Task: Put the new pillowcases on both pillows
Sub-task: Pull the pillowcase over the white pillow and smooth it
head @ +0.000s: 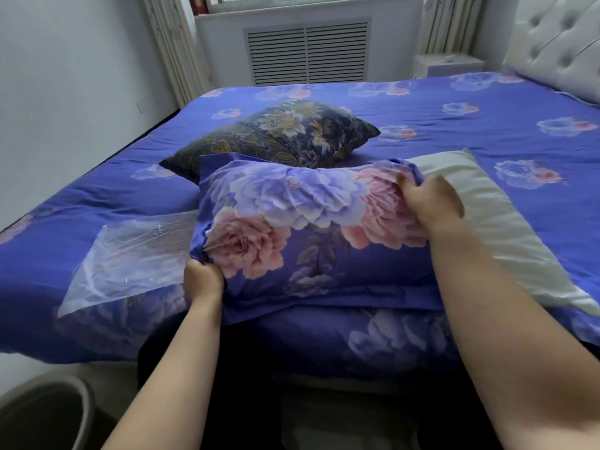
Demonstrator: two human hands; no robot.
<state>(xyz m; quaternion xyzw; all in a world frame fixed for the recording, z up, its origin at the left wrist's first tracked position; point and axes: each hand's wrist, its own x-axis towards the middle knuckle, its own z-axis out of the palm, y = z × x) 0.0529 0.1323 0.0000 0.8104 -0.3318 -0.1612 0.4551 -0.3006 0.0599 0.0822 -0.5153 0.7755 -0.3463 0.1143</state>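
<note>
A white pillow lies across the near edge of the bed, its left part inside a blue pillowcase with pink and lilac peonies. My left hand pinches the pillowcase's closed near-left corner. At the open end, my right hand grips the bunched cloth where the bare pillow sticks out to the right. Behind them rests a second pillow in a dark blue and gold patterned cover. Another piece of the same peony fabric hangs over the bed's front edge under the pillow.
A clear plastic bag lies flat on the blue flowered bedspread, left of the pillow. A tufted white headboard stands at the right, a radiator grille under the window behind. A grey bin sits on the floor at bottom left.
</note>
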